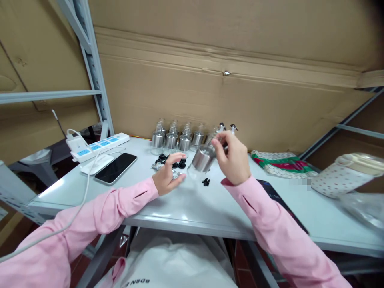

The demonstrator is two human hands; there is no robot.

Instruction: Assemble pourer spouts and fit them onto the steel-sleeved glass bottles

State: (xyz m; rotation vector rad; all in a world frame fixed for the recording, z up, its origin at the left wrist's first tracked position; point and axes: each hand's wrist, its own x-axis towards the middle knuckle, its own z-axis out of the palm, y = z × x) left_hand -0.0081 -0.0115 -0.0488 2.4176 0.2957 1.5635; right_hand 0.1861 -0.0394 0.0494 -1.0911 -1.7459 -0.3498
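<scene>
My right hand [232, 160] pinches the neck of a glass bottle with a metal band [204, 159], which is tilted above the table. To the left of that bottle, my left hand [166, 176] has its fingers apart and holds nothing. Black round caps [162, 157] and some small clear or silvery parts lie behind the left fingers, partly covered. Several small black pieces [206, 182] are on the tabletop below the held bottle. Similar banded bottles [171, 140] stand in rows at the back. Black-tipped spouts [222, 126] show behind my right hand, their lower parts hidden.
At the left of the table [186, 208] lie a power strip [100, 147], a white cabled case [97, 164] and a phone [116, 168]. Another phone [279, 200] sits under my right forearm. A patterned cloth [282, 163] and dotted container [339, 178] occupy the right. Cardboard [180, 80] walls the back.
</scene>
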